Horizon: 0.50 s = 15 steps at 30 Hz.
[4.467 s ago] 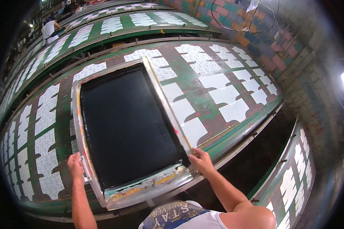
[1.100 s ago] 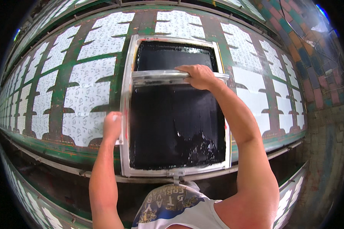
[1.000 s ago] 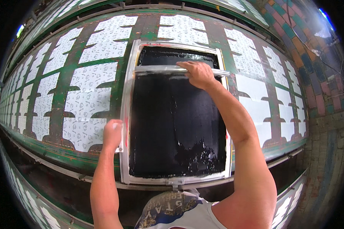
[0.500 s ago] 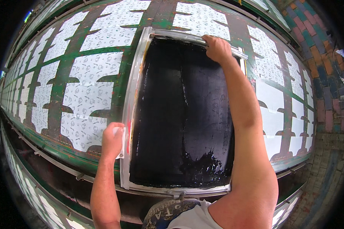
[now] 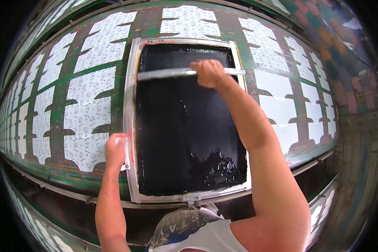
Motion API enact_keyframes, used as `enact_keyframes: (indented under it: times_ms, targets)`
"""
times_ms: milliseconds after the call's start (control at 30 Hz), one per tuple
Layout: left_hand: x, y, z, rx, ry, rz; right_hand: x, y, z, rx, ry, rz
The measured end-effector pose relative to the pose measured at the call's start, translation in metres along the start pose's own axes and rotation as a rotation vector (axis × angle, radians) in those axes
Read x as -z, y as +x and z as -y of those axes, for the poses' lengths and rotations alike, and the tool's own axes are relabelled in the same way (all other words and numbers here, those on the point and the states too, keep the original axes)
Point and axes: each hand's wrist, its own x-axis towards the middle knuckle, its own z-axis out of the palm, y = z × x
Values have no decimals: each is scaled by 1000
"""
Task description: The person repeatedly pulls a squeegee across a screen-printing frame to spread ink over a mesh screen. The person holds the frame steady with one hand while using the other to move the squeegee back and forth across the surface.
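Black screen (image 5: 168, 126), silver-grey frame (image 5: 130, 105) w/ red & yellowish marks, silver bar (image 5: 168, 73), table (image 5: 80, 179) in green & dk. brown, white cut pieces (image 5: 88, 113) w/ small grey drawings, plain white pieces (image 5: 275, 85) at RHS, white shirt (image 5: 203, 241) w/ blue band.

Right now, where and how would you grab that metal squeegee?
Probably near the middle of the metal squeegee, from above, fingers curled over it: it's a long bar set across the black printing screen, so a middle grip should balance both ends. The right hand grips it slightly right of centre.
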Motion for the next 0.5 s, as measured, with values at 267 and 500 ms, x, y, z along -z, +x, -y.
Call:
enact_keyframes:
  times_ms: [267, 500]
  targets:
    - [-4, 9, 13, -158, 67, -69, 16, -159, 109, -25, 58, 119]
    - [-10, 15, 24, -247, 138, -121, 17, -293, 201, -39, 88, 45]
